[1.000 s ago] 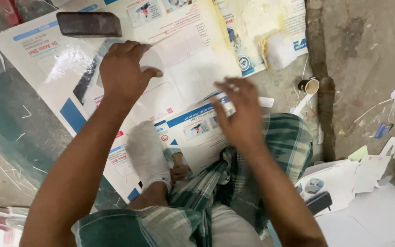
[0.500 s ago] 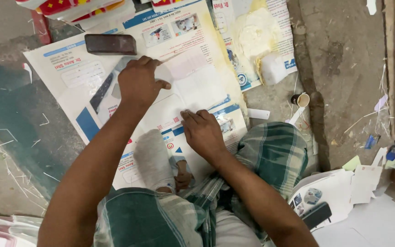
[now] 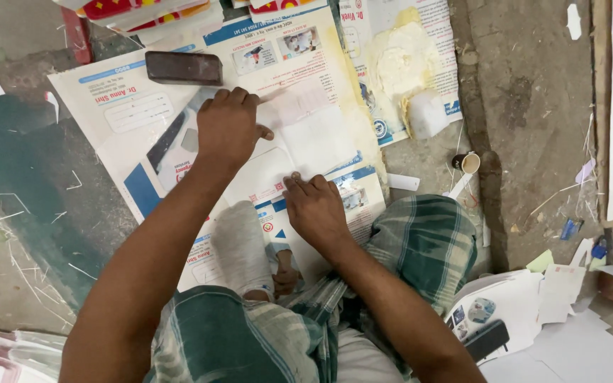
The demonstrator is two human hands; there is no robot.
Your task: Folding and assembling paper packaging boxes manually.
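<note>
Head view: a person sits on the floor with both hands pressed down on a white sheet that lies on top of a large printed poster. The left hand rests knuckles-up on the far left part of the sheet, fingers curled under, so its grip is narrow, and I cannot tell whether anything is pinched beneath it. The right hand lies flat on the near edge of the sheet, fingers spread a little and pointing far and left, holding nothing, only pressing. The sheet lies between the two hands, its long axis seeming to run from near left to far right; the right hand is nearer the sheet's near edge, the left hand nearer its far left corner. One dark block sits on the poster just beyond the left hand, apart from it. One smeared patch of pale paste covers a second printed sheet to the far right, with a white lump at its near edge. One small cup stands on the floor right of the poster. A stack of white papers lies near right, beside the checked cloth over the person's knee.
</note>
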